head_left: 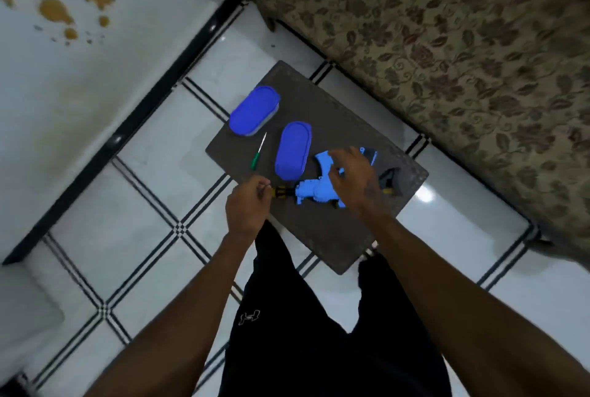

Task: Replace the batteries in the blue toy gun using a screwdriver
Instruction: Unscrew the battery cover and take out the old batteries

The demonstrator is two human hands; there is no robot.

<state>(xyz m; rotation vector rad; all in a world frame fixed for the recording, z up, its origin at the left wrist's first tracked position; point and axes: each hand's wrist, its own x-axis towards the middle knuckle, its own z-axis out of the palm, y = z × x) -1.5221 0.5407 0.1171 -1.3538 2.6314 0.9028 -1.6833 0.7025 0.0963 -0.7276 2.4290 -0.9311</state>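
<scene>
The blue toy gun (314, 193) lies on a small dark table (322, 237), its grip pointing away from me. My right hand (354, 179) hovers over the gun's right part with fingers spread, holding nothing. A yellow and black screwdriver (281, 192) lies level against the gun's left end. My left hand (247, 203) pinches the end of its handle with curled fingers. A green-handled screwdriver (257, 155) lies loose on the table further back.
Two containers with blue lids (255, 110) (293, 150) stand behind the gun. A black and blue piece (368, 155) and a black and yellow object (388, 185) lie right of my right hand. A patterned sofa (447, 45) stands beyond the table. White tiled floor surrounds it.
</scene>
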